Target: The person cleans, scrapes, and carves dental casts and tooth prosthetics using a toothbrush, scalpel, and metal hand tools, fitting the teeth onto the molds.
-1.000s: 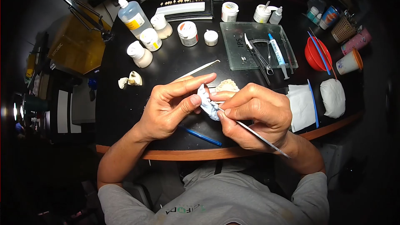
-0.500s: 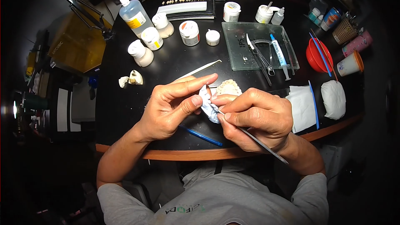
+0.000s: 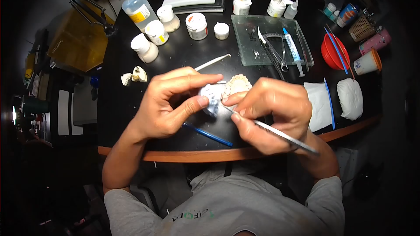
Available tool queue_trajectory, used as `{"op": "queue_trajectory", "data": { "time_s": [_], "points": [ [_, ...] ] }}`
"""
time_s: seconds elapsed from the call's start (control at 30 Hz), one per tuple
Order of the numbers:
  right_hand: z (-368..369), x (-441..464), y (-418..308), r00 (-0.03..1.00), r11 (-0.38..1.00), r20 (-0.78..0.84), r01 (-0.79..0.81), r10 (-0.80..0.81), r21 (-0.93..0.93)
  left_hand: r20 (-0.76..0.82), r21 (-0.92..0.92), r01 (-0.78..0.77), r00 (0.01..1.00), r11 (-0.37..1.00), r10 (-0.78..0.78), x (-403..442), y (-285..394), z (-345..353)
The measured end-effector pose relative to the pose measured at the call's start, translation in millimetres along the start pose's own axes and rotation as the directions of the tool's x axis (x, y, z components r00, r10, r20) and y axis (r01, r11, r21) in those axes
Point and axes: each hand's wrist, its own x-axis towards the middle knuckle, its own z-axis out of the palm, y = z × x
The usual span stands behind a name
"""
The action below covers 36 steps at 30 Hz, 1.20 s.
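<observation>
My left hand is closed on a pale blue dental model, its thumb pressed on the near side and its index finger stretched along the top. The model is somewhat blurred. My right hand pinches a slim metal dental instrument, whose thin tip points at the model; whether it touches cannot be made out. Just behind my fingers lies a cream dental cast with a row of teeth, partly hidden by my right hand. Below my left hand rests a blue pen-like stick on the dark table.
Several white jars and a large bottle stand behind. A glass plate carries calipers and a firing paste syringe. To the right are a red bowl, a cup and white tissue. Tooth model pieces lie left.
The dental model has turned, showing more of its toothed face. My right hand has drawn the instrument's tip slightly up and its handle has swung outward to the right.
</observation>
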Motion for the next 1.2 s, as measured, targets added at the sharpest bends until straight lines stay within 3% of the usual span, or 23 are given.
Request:
{"op": "queue_trajectory", "data": {
  "time_s": [0.03, 0.07, 0.1, 0.13, 0.17, 0.23, 0.27, 0.37, 0.5, 0.6, 0.73, 0.9, 1.03, 1.13, 1.2],
  "points": [
    [-4, 1, 0, 0.998, 0.998, 0.041, -0.056, 0.057, -0.023, 0.013, 0.162, -0.049, 0.999, 0.986, 0.047, 1, 2, -4],
    [-9, 2, 0, 0.990, 0.993, 0.082, -0.110, 0.114, -0.051, -0.078, 0.162, -0.082, 0.992, 0.983, 0.096, 1, 1, -2],
    [-15, 4, -9, 0.955, 0.966, 0.152, -0.244, 0.255, -0.091, -0.069, 0.250, -0.095, 0.991, 0.964, 0.116, 1, 5, -8],
    [-22, 6, -18, 0.895, 0.919, 0.217, -0.364, 0.390, -0.151, -0.139, 0.181, -0.065, 0.986, 0.981, 0.090, -1, 1, -6],
    [-21, 5, -18, 0.893, 0.907, 0.171, -0.394, 0.416, -0.148, -0.207, 0.113, -0.040, 0.976, 0.993, 0.063, -3, -3, -5],
    [-23, 8, -27, 0.792, 0.811, 0.177, -0.578, 0.584, -0.093, -0.300, 0.095, -0.056, 0.951, 0.994, 0.082, 0, -3, -4],
    [-21, 5, -29, 0.761, 0.773, 0.142, -0.632, 0.633, -0.054, -0.283, 0.065, -0.021, 0.958, 0.998, 0.039, -1, -2, -5],
    [-25, 2, -23, 0.776, 0.814, 0.250, -0.535, 0.579, -0.226, -0.285, -0.016, -0.001, 0.958, 1.000, -0.003, -1, -3, -6],
    [-22, 7, -24, 0.682, 0.699, 0.299, -0.434, 0.667, -0.569, -0.295, -0.107, 0.002, 0.955, 0.994, -0.033, 0, -7, -6],
    [-20, -1, -15, 0.724, 0.658, 0.321, -0.239, 0.611, -0.715, -0.290, -0.129, -0.022, 0.957, 0.991, -0.017, -1, -2, -13],
    [-11, -6, -9, 0.736, 0.661, 0.352, -0.170, 0.578, -0.731, -0.271, -0.084, -0.034, 0.963, 0.996, 0.010, -8, 4, -27],
    [-11, -12, -10, 0.802, 0.695, 0.380, -0.060, 0.460, -0.716, -0.430, 0.223, 0.059, 0.902, 0.973, 0.044, -53, 18, -7],
    [-10, -15, -14, 0.830, 0.649, 0.355, -0.011, 0.430, -0.761, -0.600, -0.011, 0.053, 0.798, 0.999, -0.049, -111, 0, 34],
    [-5, -16, -19, 0.852, 0.615, 0.344, 0.034, 0.394, -0.788, -0.640, 0.052, 0.054, 0.768, 0.997, -0.008, -134, 0, 50],
    [1, -20, -19, 0.886, 0.589, 0.324, 0.073, 0.332, -0.805, -0.660, -0.005, 0.020, 0.751, 1.000, -0.018, -141, 0, 57]
  ]
}}
